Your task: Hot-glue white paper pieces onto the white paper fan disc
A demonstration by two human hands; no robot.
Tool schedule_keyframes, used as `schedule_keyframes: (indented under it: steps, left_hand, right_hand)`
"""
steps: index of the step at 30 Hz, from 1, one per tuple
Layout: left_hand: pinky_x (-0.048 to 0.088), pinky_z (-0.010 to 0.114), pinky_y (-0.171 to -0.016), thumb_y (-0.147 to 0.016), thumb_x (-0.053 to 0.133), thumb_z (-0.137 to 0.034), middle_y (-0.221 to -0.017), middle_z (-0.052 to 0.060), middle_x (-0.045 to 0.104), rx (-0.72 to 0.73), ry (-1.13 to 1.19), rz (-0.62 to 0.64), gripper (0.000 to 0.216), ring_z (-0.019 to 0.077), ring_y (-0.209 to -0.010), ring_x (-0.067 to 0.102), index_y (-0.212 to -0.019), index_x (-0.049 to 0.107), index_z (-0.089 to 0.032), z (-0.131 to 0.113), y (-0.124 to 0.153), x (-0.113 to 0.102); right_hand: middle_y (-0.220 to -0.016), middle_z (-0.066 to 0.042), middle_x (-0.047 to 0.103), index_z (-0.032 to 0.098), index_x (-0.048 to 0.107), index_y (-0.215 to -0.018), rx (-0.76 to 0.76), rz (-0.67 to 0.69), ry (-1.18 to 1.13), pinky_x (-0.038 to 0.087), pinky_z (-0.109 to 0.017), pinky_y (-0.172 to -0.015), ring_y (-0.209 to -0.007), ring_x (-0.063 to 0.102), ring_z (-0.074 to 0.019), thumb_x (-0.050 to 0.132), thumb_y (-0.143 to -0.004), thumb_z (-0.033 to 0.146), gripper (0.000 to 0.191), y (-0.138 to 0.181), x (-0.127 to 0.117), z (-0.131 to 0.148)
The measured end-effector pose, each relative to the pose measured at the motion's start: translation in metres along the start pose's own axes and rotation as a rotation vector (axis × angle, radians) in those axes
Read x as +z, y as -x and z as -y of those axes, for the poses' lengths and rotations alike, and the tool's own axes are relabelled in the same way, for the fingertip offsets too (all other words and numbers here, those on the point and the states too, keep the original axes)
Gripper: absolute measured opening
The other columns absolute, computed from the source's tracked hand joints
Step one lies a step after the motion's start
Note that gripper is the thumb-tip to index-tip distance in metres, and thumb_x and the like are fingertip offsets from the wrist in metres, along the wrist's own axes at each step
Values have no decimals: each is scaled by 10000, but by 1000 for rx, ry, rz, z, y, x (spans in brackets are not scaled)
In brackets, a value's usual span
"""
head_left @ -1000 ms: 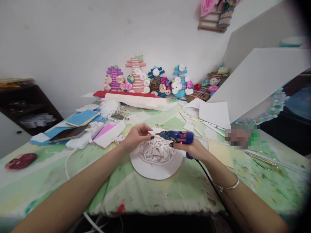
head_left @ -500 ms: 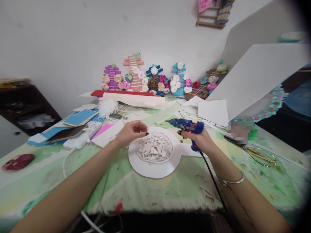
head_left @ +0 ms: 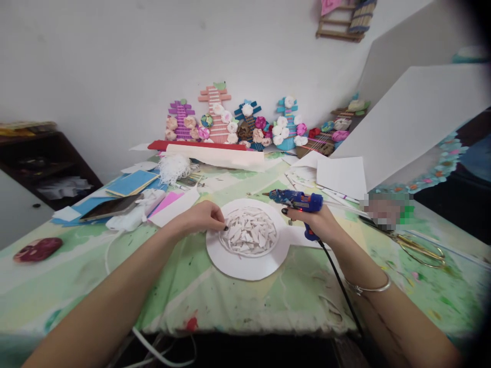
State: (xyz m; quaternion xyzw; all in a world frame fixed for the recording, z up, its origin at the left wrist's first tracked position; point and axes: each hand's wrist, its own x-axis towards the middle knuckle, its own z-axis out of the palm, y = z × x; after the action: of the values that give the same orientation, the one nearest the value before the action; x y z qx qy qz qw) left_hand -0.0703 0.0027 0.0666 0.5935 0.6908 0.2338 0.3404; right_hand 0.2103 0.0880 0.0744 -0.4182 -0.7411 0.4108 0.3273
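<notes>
My right hand (head_left: 320,222) grips a blue hot glue gun (head_left: 295,200) by its handle, nozzle pointing left above the table. A small red light glows on it, and its black cord hangs down past my wrist. Below lies a white round cutout with a handle (head_left: 249,271), its handle reaching right under the gun. Many torn white paper pieces (head_left: 251,232) are heaped inside a raised white ring on it. At the ring's left edge, my left hand (head_left: 205,217) is closed in a pinch, fingertips down by the pieces; whatever they hold is hidden.
Blue sheets (head_left: 136,183), a white power strip (head_left: 132,217) and shredded white paper (head_left: 174,168) lie at left. Gold-handled scissors (head_left: 422,250) rest at right. Flower-decorated guitar shapes (head_left: 218,122) stand along the wall. A large white board (head_left: 414,122) leans at right.
My left hand has come down and closer to the ring's left edge, its fingers curling in. My right hand keeps the glue gun almost in place. The view has shifted slightly.
</notes>
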Motion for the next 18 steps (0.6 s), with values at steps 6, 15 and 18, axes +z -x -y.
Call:
schedule_keyframes:
  steps: [6,15,18]
  left_hand:
    - [329,215,-422,-524,704,-333,-497,32,624,18,-77,-56,162,150,-481,527,-548,687,-173,-4,0,8]
    - [330,234,-468,-569,683,-369,-510,20,619,80,-278,-133,191,164,-517,536,-503,642,-194,-4,-1,10]
    - [333,235,-483,-597,657,-323,-492,7,602,96,-292,-118,158,159,-511,528,-505,625,-198,-2,-5,9]
  right_hand:
    - [-607,-20,569,149,624,-713,7,26,19,284,-220,-340,-464,450,-106,654,-640,400,264,3,0,5]
    - [-619,-20,580,158,619,-701,-20,34,16,318,-233,-384,-497,463,-116,656,-636,393,247,2,2,4]
    - [-633,-20,586,163,610,-690,-54,40,16,339,-235,-414,-544,495,-131,655,-644,378,224,2,2,4]
